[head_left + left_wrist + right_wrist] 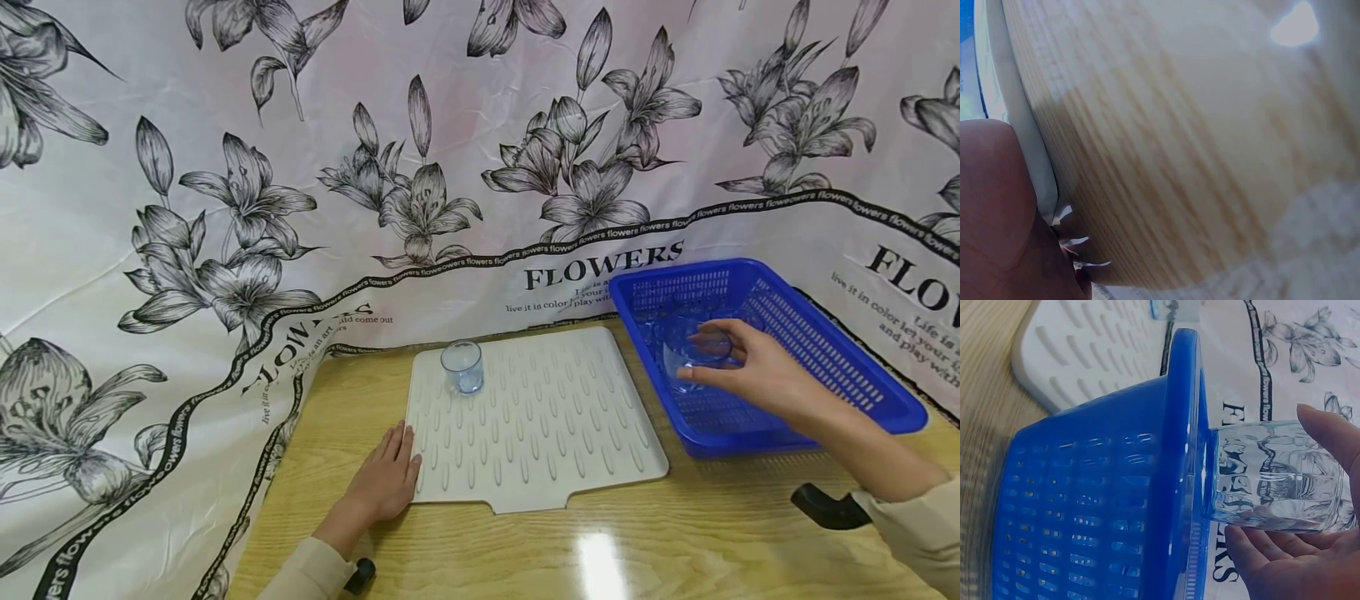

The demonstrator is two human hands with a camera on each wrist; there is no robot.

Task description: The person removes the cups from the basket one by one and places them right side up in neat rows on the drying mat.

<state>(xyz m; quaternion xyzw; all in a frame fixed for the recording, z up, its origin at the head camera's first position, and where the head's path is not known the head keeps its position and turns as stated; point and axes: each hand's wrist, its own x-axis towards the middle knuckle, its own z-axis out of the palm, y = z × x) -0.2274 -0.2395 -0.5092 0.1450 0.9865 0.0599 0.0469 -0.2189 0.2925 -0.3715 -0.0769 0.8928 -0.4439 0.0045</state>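
Note:
My right hand holds a clear glass between thumb and fingers, at the left side of the blue plastic basket. In the right wrist view the glass shows just above the basket's rim. My left hand lies with straight fingers along the left edge of a white ridged drying board. In the left wrist view its thumb is beside the board's edge. Another clear glass stands on the board's far left corner.
More clear glass shows inside the basket, partly hidden behind the held glass and the hand. Board and basket sit side by side on a wood-grain table. A white cloth printed with flowers hangs behind and to the left.

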